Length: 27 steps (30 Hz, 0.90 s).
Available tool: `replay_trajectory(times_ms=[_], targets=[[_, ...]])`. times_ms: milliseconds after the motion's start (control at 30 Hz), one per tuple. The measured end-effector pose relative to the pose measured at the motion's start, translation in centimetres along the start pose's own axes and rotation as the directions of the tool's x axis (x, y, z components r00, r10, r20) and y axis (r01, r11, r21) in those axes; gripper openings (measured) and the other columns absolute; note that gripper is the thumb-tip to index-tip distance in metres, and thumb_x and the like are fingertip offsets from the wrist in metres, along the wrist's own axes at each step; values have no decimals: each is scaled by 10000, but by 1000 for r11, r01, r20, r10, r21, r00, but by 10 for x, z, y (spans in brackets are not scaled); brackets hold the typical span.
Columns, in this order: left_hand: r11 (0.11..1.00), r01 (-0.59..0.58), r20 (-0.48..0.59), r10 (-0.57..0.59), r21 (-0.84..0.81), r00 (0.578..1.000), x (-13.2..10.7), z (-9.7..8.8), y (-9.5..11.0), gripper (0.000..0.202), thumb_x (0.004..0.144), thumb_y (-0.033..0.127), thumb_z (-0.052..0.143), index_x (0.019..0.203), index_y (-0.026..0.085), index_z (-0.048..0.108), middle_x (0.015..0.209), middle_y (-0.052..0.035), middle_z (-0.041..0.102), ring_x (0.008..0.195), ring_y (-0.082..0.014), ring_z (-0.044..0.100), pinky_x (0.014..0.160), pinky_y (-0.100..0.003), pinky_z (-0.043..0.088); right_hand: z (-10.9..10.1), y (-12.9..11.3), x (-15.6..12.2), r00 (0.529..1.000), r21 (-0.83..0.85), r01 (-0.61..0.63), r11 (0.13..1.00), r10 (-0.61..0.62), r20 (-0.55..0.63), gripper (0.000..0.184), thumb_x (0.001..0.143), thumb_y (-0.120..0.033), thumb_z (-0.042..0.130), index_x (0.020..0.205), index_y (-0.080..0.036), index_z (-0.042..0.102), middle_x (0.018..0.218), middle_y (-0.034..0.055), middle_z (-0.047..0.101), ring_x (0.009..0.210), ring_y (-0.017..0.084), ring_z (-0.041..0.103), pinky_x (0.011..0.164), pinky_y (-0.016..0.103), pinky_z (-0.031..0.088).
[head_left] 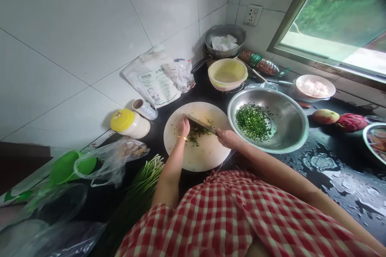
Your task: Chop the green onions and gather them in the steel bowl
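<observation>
A round pale cutting board [199,158] lies on the black counter with chopped scallions [193,140] scattered over it. My right hand [229,139] is closed around the handle of a kitchen knife [201,124], whose blade slants across the board above the greens. At the blade's far end, my left hand [184,127] has its fingers closed on the tip; a yellow bangle circles that wrist. Just right of the board, a wide metal bowl [289,128] holds a heap of finely chopped scallions [252,121]. A bunch of whole scallions [147,174] lies to the left.
Left stand a yellow-lidded jar [129,123], a roll [145,109], plastic bags [111,160] and a green container [64,166]. Behind are a printed bag [158,82], a yellow basket [227,71] and a metal basin [225,28]. Right are a white bowl [315,86], dragon fruit [351,122] and spilled water [346,180].
</observation>
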<state>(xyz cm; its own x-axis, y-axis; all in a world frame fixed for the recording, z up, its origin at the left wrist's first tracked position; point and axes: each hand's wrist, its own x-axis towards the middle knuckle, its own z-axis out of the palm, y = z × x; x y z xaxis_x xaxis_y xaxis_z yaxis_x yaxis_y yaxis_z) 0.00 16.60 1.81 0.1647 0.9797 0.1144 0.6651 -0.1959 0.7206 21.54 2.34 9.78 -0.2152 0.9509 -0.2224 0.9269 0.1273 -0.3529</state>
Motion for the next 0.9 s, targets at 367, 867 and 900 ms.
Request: replay_trajectory(times_ms=[367,867,900], targets=[[985,-166,75,162,52,984,-4,-4,12,538,934,464,167,1226,213,543,1290,-45,543,1273,-177,406,1117,-355,271,50,16,-71,912,935,-229,270,395,109,305,791,-466,466,950,-209,423,513,-116,423,326,75,397,326,201,338],[993,48,-207,-70,-110,976,-47,31,60,386,890,389,413,1167,172,571,1274,-83,546,1222,-185,466,1050,-338,380,74,-49,-31,971,972,-219,84,114,209,190,794,-364,467,851,-236,338,480,-140,419,301,56,384,310,175,331],[993,65,-214,-85,-100,973,-47,29,61,377,891,378,411,1161,173,574,1275,-82,546,1216,-183,471,1048,-337,382,76,-51,-29,973,973,-215,79,98,207,187,790,-358,467,854,-235,342,484,-140,422,299,54,378,312,176,335]])
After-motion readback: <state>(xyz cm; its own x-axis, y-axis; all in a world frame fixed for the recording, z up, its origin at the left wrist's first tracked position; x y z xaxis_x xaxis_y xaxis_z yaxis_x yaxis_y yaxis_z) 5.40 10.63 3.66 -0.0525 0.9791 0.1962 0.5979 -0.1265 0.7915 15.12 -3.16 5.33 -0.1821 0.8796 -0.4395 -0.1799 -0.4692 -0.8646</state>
